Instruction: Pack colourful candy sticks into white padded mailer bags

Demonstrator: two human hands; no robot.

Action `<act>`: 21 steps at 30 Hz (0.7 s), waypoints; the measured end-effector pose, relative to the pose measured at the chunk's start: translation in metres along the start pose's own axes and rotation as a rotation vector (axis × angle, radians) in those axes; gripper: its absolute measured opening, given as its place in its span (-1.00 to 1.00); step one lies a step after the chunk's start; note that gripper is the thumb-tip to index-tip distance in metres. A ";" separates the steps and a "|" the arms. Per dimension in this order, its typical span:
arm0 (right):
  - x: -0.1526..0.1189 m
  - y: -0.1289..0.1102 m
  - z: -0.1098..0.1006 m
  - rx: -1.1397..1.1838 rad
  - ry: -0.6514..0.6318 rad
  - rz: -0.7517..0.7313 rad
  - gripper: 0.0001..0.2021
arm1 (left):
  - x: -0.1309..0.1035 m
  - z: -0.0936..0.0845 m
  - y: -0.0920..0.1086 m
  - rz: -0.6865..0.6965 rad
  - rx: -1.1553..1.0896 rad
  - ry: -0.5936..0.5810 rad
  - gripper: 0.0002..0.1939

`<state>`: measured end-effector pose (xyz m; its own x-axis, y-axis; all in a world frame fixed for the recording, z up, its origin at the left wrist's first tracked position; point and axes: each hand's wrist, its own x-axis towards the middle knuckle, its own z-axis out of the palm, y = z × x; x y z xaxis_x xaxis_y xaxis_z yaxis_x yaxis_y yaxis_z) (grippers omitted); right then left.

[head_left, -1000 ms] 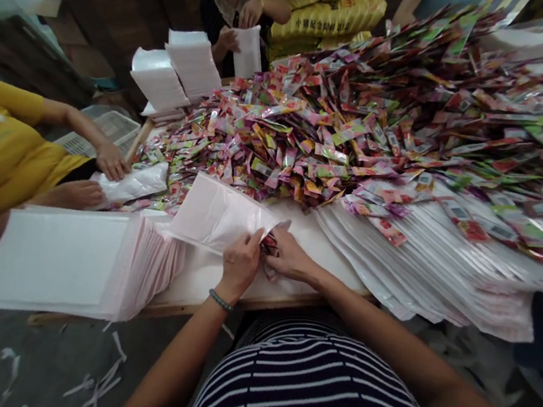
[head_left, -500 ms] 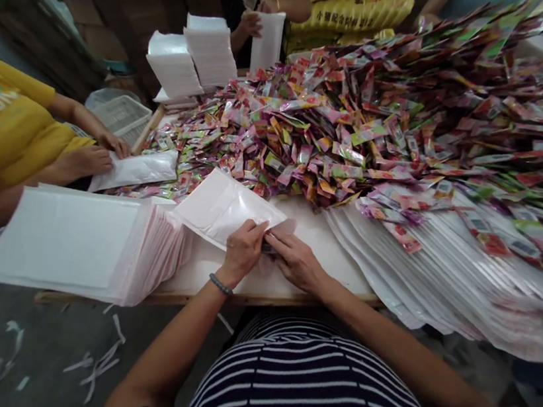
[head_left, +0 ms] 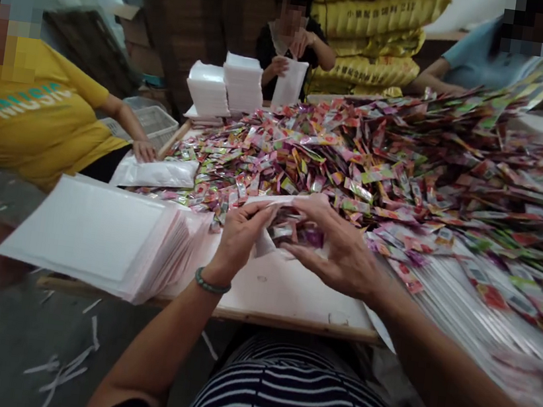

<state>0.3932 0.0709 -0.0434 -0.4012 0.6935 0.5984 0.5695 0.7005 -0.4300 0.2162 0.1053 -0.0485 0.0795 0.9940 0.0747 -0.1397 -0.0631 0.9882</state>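
Both my hands are raised over the near edge of the table, around the mouth of a white padded envelope (head_left: 266, 244). My left hand (head_left: 240, 236), with a beaded bracelet at the wrist, is closed on the envelope's edge between thumb and fingers. My right hand (head_left: 345, 250) curves at the mouth with thumb and fingers spread apart, its fingertips near the upper edge. Small colourful packets (head_left: 298, 230) show between the two hands; whether they lie inside the envelope or beyond it I cannot tell. A large heap of such packets (head_left: 318, 150) lies beyond.
A stack of white padded envelopes (head_left: 83, 225) overhangs the table's left edge; more envelopes (head_left: 459, 295) fan out at right. A yellow-shirted person's hand (head_left: 144, 151) rests on a filled envelope (head_left: 155, 173). Across the table, another person holds an envelope (head_left: 290, 82) near stacked ones (head_left: 241, 86).
The envelope, which lay pointing away to the left, is now lifted with its mouth toward me. My right hand has spread its thumb and fingers. The view has tilted up.
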 end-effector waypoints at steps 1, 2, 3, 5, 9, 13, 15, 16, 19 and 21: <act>0.005 -0.005 -0.009 -0.060 0.000 -0.085 -0.61 | 0.001 -0.003 0.008 -0.027 -0.051 -0.003 -0.73; 0.009 -0.008 -0.014 -0.129 -0.006 -0.172 -0.75 | 0.002 -0.006 0.015 -0.048 -0.087 -0.007 -0.71; 0.013 -0.010 -0.016 -0.194 -0.009 -0.244 -0.87 | 0.003 -0.010 0.019 -0.065 -0.099 -0.013 -0.70; 0.022 -0.008 -0.012 -0.280 0.006 -0.319 -0.83 | 0.006 -0.019 0.022 -0.080 -0.031 -0.030 -0.71; 0.035 -0.003 0.004 -0.290 -0.003 -0.352 -0.75 | 0.012 -0.038 0.022 -0.054 0.350 -0.045 -0.75; 0.036 -0.016 0.006 -0.218 0.104 -0.360 -0.76 | 0.003 -0.047 0.047 0.197 0.662 0.141 -0.77; 0.033 -0.021 0.006 -0.170 0.226 -0.345 -0.79 | -0.010 -0.047 0.065 0.410 0.840 0.252 -0.76; 0.031 -0.019 0.006 -0.142 0.277 -0.329 -0.79 | -0.018 -0.047 0.071 0.522 0.940 0.291 -0.77; 0.024 0.002 0.015 -0.088 0.389 -0.135 -0.55 | -0.044 -0.048 0.071 0.767 1.206 0.236 -0.78; 0.018 0.025 0.026 -0.144 0.383 0.127 -0.49 | -0.058 -0.048 0.050 0.772 1.287 0.044 -0.76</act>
<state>0.3820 0.1053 -0.0612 -0.0413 0.6409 0.7665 0.7024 0.5642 -0.4339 0.1569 0.0489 -0.0102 0.3609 0.6807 0.6375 0.8091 -0.5685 0.1490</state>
